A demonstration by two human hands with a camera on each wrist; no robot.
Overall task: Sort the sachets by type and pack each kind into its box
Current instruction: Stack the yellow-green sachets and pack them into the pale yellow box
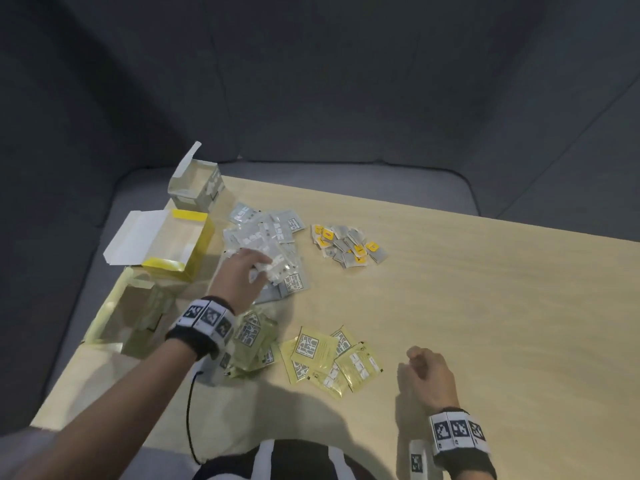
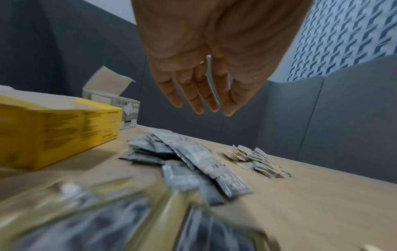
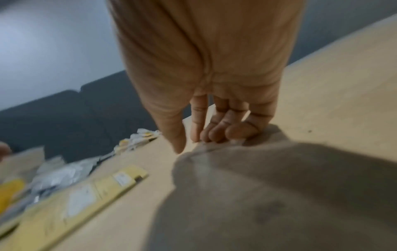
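left hand (image 1: 242, 271) is out over the grey sachets (image 1: 266, 247), fingers (image 2: 194, 95) straight and close together, pointing down. in the left wrist view there's a thin pale strip edge-on between two of the fingers, so it looks like it's got one grey sachet tucked there, but i can't tell how firmly. the head view only shows the back of the hand and something whitish at the fingertips.

right hand (image 1: 429, 375) sits on the wooden table (image 1: 485, 306) near the front edge, off to the right of the piles. fingers (image 3: 217, 129) loosely curled, tips down on the wood, thumb sticking out straight, nothing in it. its wrist view is blurry and half of it is shadow.

three kinds in three separate heaps: the grey foil ones, flat and rectangular, back left; small yellow-and-grey sachets (image 1: 349, 245) to their right; pale yellow sachets (image 1: 325, 355) nearest the person, glossy with dark printed panels, some partly under the left wrist.

boxes are all along the left edge, flaps open: a grey box (image 1: 197, 185) at the back, a yellow box (image 1: 176, 244) in the middle with a white lid flap, and a pale yellow box (image 1: 128, 313) closest. the left wrist view shows the printed text on the yellow box's side, which the head view doesn't, though the print's too blurred to read.
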